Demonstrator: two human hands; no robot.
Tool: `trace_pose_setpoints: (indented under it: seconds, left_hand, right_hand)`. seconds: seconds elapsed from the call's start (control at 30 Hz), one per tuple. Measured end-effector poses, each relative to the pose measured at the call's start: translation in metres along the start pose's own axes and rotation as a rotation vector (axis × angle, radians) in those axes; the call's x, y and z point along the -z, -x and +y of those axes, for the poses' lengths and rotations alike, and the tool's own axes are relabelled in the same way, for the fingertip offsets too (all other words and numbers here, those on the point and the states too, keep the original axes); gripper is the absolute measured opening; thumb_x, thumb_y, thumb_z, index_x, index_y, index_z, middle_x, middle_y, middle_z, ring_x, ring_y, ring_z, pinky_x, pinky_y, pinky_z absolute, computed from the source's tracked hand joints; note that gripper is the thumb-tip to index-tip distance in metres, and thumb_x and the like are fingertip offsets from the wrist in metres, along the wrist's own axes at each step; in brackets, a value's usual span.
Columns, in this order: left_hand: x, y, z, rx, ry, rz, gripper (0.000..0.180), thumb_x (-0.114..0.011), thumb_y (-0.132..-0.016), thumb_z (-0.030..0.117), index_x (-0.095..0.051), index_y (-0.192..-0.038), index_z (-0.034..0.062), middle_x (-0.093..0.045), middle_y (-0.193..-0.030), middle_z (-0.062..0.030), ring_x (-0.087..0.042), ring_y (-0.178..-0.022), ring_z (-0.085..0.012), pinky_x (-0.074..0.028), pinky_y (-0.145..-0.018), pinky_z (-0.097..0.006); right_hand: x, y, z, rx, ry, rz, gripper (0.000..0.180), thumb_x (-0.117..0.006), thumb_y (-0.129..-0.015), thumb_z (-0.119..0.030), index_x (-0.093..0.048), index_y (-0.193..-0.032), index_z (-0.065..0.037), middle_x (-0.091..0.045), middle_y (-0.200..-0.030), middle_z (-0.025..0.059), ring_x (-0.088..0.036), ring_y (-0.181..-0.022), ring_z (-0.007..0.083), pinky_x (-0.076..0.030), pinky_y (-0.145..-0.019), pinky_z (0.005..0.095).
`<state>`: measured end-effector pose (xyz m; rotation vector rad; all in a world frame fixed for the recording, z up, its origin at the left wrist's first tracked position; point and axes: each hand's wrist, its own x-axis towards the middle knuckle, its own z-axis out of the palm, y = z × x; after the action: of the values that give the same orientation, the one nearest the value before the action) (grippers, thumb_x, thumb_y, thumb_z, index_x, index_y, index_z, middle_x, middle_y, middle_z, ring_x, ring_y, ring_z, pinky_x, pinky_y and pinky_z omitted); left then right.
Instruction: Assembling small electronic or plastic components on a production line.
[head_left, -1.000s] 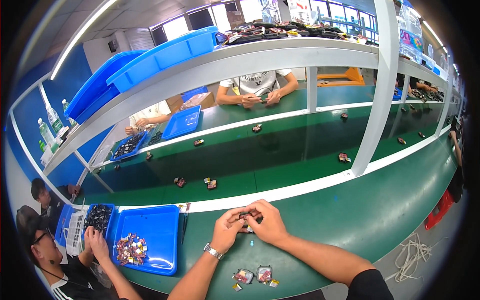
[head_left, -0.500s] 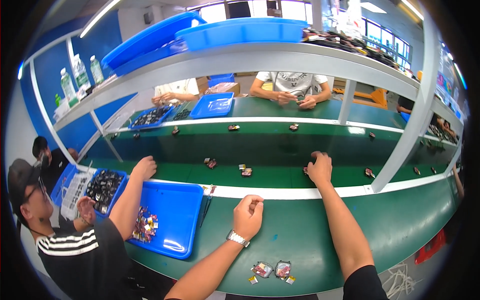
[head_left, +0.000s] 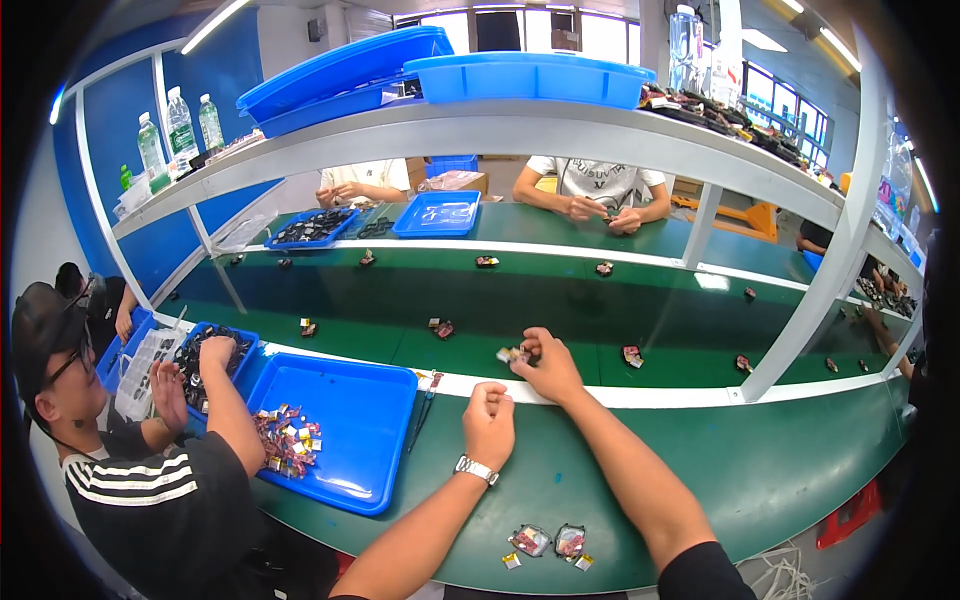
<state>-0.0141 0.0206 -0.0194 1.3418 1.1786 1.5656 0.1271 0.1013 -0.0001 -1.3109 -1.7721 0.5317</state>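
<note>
My right hand [head_left: 553, 368] reaches over the white rail, thumb and fingers closed on a small circuit board with a pale battery-like piece [head_left: 505, 355] at the near edge of the green belt. Blur and my fingertips hide part of it. My left hand [head_left: 488, 425], with a metal watch at its wrist, hovers near the rail, fingers curled in; what they hold, if anything, is hidden. Nearer me on the green worktop lie two dark-rimmed housings, the left housing [head_left: 531, 540] and the right housing [head_left: 571, 541], with reddish boards and small silver-yellow pieces beside them.
A blue tray [head_left: 385, 460] with a heap of small boards [head_left: 288, 440] stands left; tweezers [head_left: 425, 410] lie beside it. A co-worker's hand [head_left: 215, 352] reaches into a bin of black parts. More boards [head_left: 632, 355] dot the belt. A shelf [head_left: 470, 125] crosses overhead; a post [head_left: 815, 270] rises at right.
My right hand has moved left from one board to the neighbouring one. My left hand stays curled in nearly the same place. The co-worker's hand has drawn back to the black parts.
</note>
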Motion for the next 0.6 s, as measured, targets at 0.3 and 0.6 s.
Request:
trace_pose_setpoints:
  seconds: [0.3, 0.6]
  left_hand:
    - [0.008, -0.003, 0.031, 0.541, 0.342, -0.854, 0.038, -0.045, -0.102, 0.029, -0.055, -0.124, -0.0009, -0.065, -0.096, -0.0081, -0.062, -0.078, -0.0120, -0.051, -0.068, -0.025]
    - [-0.007, 0.016, 0.039, 0.522, 0.402, -0.759, 0.042, -0.047, -0.099, 0.009, -0.041, -0.139, -0.0011, -0.062, -0.111, -0.0150, -0.067, -0.094, -0.0208, -0.057, -0.086, -0.032]
  right_hand:
    - [0.115, 0.099, -0.059, 0.196, -0.008, -0.446, 0.063, -0.068, -0.081, -0.005, -0.045, -0.139, -0.010, -0.060, -0.128, 0.0046, -0.048, -0.115, 0.0280, -0.038, -0.106, 0.0383]
    - [0.083, 0.134, -0.058, 0.196, 0.143, 0.156, 0.031, -0.067, -0.081, -0.011, -0.059, -0.110, -0.003, -0.059, -0.105, 0.0132, -0.056, -0.102, 0.0312, -0.048, -0.086, 0.0390]
